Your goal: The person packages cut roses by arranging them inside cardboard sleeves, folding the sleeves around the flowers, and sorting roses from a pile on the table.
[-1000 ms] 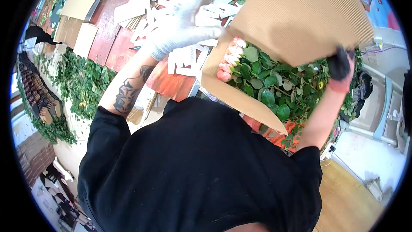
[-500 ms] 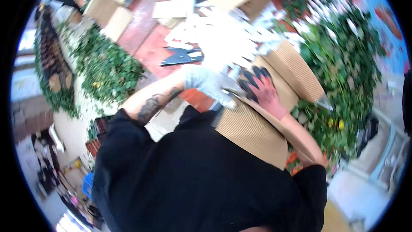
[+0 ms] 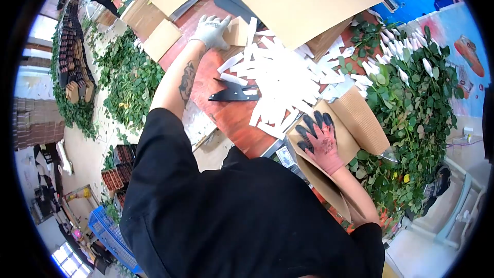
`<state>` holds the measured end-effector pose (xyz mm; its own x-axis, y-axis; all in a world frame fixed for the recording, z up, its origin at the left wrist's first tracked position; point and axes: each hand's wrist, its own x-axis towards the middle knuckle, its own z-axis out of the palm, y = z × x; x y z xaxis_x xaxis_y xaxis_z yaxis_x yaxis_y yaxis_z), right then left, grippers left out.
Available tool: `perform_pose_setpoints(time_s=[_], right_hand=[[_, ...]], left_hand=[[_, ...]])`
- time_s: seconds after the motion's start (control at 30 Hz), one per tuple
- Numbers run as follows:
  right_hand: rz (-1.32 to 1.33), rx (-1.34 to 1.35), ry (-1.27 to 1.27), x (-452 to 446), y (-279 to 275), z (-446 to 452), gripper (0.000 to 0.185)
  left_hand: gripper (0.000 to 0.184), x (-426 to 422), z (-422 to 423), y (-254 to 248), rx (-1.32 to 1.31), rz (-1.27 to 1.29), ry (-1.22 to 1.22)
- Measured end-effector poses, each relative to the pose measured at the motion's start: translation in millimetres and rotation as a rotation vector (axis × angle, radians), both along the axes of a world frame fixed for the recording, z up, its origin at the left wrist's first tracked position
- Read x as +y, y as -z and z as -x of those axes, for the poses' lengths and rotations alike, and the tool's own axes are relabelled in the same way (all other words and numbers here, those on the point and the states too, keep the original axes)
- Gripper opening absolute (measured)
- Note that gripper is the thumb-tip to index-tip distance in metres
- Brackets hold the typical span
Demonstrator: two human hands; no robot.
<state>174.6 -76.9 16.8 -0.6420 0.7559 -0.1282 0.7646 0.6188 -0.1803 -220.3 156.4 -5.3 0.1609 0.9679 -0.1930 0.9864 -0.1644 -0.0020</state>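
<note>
Two gloved hands work on opposite sides of the white strips (image 3: pixel 280 80).
Nearest, on the near right of the white strips, the right hand (image 3: pixel 321 144) presses the folded cardboard (image 3: pixel 363 123), its grip released, fingers spread. A black angular piece (image 3: pixel 231 93) lies left of the strips on the red tabletop (image 3: pixel 234 126); beyond it, the left hand (image 3: pixel 211 32) touches the small tan card (image 3: pixel 237 32), though whether its grip is closed I cannot tell. Beyond the strips lies a large tan sheet (image 3: pixel 309 2).
</note>
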Motion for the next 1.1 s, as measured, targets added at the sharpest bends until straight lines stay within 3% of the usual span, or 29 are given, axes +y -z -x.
perform_pose_setpoints(time_s=[0.1,0.13,0.17,0.2,0.23,0.27,0.33,0.4,0.43,0.53,0.57,0.6,0.63,0.67,0.73,0.77,0.8,0.87,0.9,0.93,0.97,1.03,1.07,1.1], right_hand=[[0.105,-0.070,0.085,-4.0,3.7,-0.1,0.055],[0.075,0.107,0.068,0.2,4.5,1.2,0.060],[0.040,0.270,0.083,0.7,3.8,-2.9,0.065],[0.027,0.280,0.075,0.2,3.4,-3.7,0.068],[0.042,0.202,0.126,-13.2,36.8,-16.6,0.072],[-0.037,0.221,0.089,-19.2,39.1,-20.7,0.076],[0.154,0.048,0.131,-13.0,35.0,-17.5,0.083],[0.094,0.188,0.148,-7.3,23.6,-12.2,0.084],[0.098,0.181,0.143,-6.0,23.5,-15.1,0.084],[-0.109,0.606,0.002,-2.9,22.0,-31.3,0.081],[0.267,0.891,0.164,-7.6,32.3,-40.9,0.078],[0.656,1.155,0.334,-10.6,45.6,-49.0,0.076],[0.803,1.498,0.379,-8.0,51.4,-49.8,0.061],[0.796,1.505,0.379,-8.4,54.0,-55.1,0.061],[0.824,1.483,0.521,-7.3,20.3,-46.8,0.048],[0.740,1.261,0.625,-8.8,4.2,-48.0,0.053],[0.731,1.310,0.717,-15.0,-11.8,-52.5,0.045],[0.685,1.417,0.914,-24.7,-45.6,-67.5,0.024],[0.773,1.565,0.971,-29.0,-73.6,-69.4,0.023],[0.854,1.716,1.021,-34.5,-91.8,-71.4,0.022],[0.844,1.723,1.031,-40.8,-87.4,-78.9,0.022],[1.319,1.444,1.017,-48.7,-82.0,-86.8,0.021],[1.293,1.406,1.131,-52.7,-78.1,-78.0,0.019],[1.233,1.427,1.171,-54.9,-60.2,-75.8,0.019]], left_hand=[[0.094,-9.5,4.4,-11.9,0.021,-0.134,0.113],[0.084,-13.4,8.1,-16.0,0.073,-0.212,0.129],[0.072,-11.8,23.6,-17.9,0.002,-0.112,0.098],[0.049,-24.5,41.7,-7.2,-0.225,-0.332,0.114],[0.044,-53.5,17.8,-52.6,-0.385,-0.082,-0.101],[0.047,-74.9,5.7,-78.0,-0.599,0.080,-0.296],[0.073,-99.1,8.5,-72.5,-1.175,0.170,-0.112],[0.073,-140.9,-45.4,-68.4,-1.958,0.578,-0.123],[0.074,-148.7,-62.2,-34.0,-2.107,0.823,-0.077],[0.074,-155.1,-151.5,-20.2,-1.972,1.197,0.001],[0.073,-161.6,-185.9,-26.6,-1.929,1.273,-0.026],[0.077,-158.7,-196.5,-17.2,-1.868,1.438,0.136],[0.071,-160.6,-200.3,-10.2,-1.811,1.436,0.190],[0.064,-162.5,-202.3,-5.3,-1.746,1.440,0.240],[0.068,-164.1,-203.6,-8.5,-1.626,1.441,0.306],[0.072,-166.8,-204.5,-10.1,-1.532,1.427,0.366],[0.072,-166.9,-206.9,-16.1,-1.516,1.439,0.371],[0.081,-169.0,-212.8,-28.7,-1.176,1.273,0.781],[0.082,-162.8,-217.7,-24.2,-1.003,1.324,0.918],[0.082,-159.9,-223.4,-29.3,-0.995,1.332,0.928],[0.081,-158.3,-229.2,-38.3,-0.854,1.355,0.966],[0.074,-161.3,-236.7,-44.4,-0.699,1.349,1.033],[0.074,-163.5,-241.3,-51.1,-0.692,1.346,1.048],[0.069,-169.0,-247.5,-73.2,-0.446,1.206,1.052]])
